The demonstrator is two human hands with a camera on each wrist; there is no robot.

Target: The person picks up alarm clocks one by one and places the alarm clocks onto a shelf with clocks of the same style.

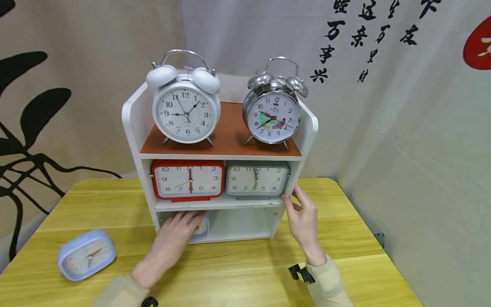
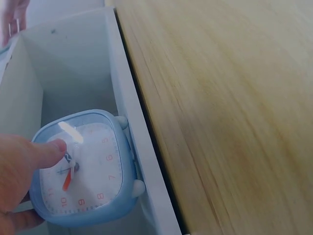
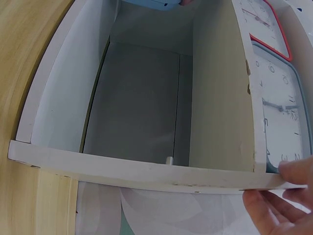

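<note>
My left hand [image 1: 174,238] reaches into the bottom compartment of a white shelf [image 1: 226,204] and holds a light blue alarm clock [image 2: 80,169]. In the left wrist view the thumb lies on the clock's face, with other fingers around its edge. The clock's small feet sit at the compartment floor's front lip. My right hand [image 1: 303,219] grips the shelf's right side panel [image 3: 146,171], thumb on the front edge by the grey clock [image 1: 258,179], fingers on the outer side. A red clock [image 1: 188,180] stands left of the grey one on the middle shelf.
On the top shelf stand a white twin-bell clock [image 1: 186,111] and a silver twin-bell clock [image 1: 273,115]. Another light blue clock [image 1: 87,256] lies on the wooden table [image 1: 238,273] at the left. A printed cloth [image 1: 406,128] hangs behind.
</note>
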